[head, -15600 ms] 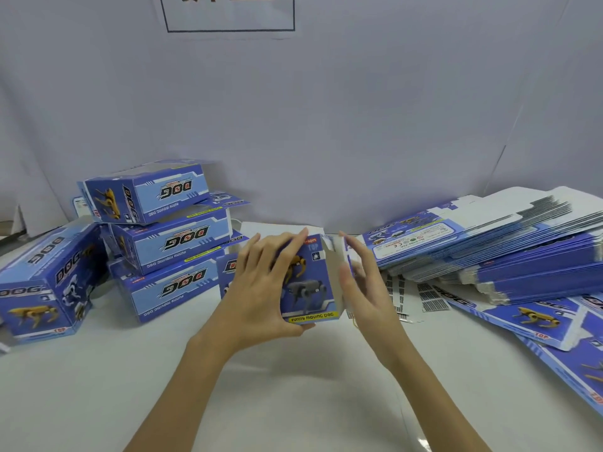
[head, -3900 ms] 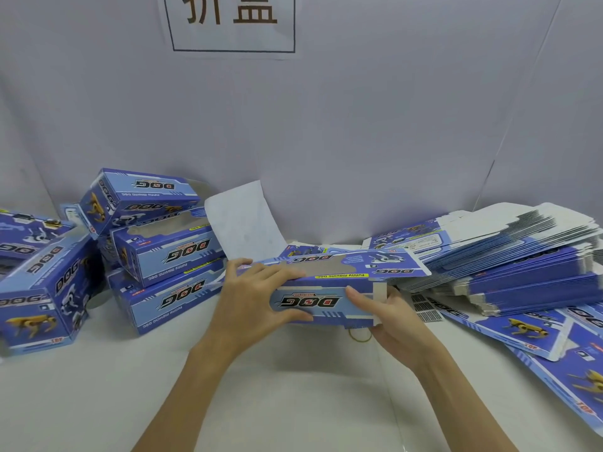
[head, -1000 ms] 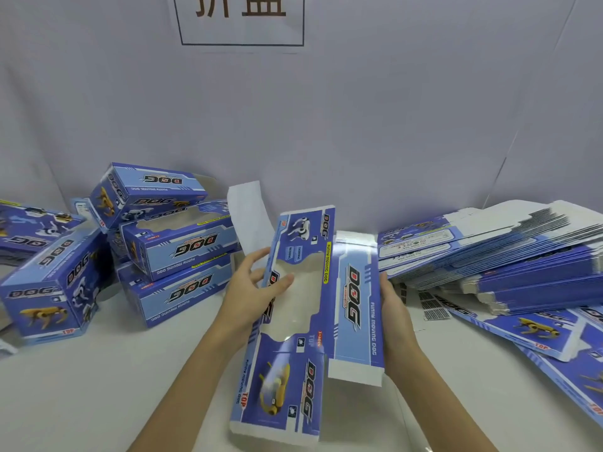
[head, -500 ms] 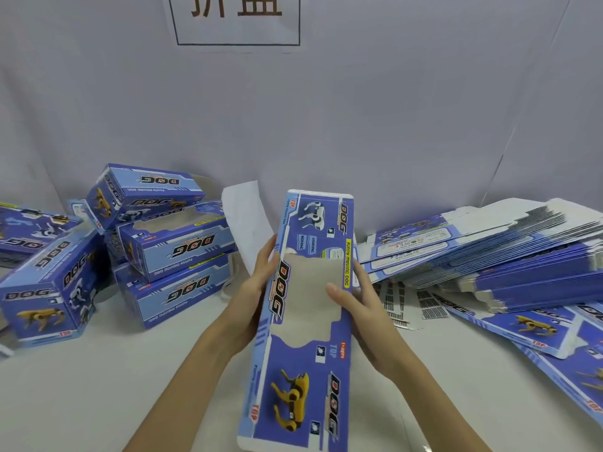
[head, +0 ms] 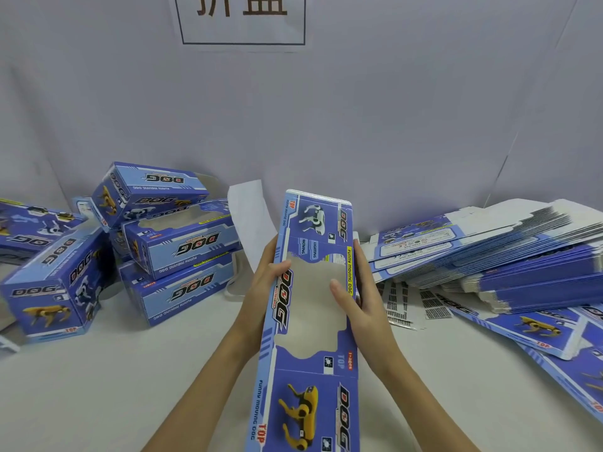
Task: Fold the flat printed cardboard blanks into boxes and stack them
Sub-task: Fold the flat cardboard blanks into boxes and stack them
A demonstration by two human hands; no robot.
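Cardboard blank (head: 313, 321): blue, printed, held lengthwise above the table (head: 98, 386), window panel up.
Left hand (head: 261, 288): grips left edge, thumb on top, fingers behind.
Right hand (head: 362, 308): grips right edge, thumb across the window.
Folded boxes (head: 169, 243): stacked at left.
Flat blanks (head: 489, 256): piled at right.

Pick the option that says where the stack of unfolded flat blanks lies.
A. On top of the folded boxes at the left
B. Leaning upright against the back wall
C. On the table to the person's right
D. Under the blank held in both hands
C: the stack of flat blanks lies fanned on the table at the right, apart from the folded boxes at the left and from the held blank.
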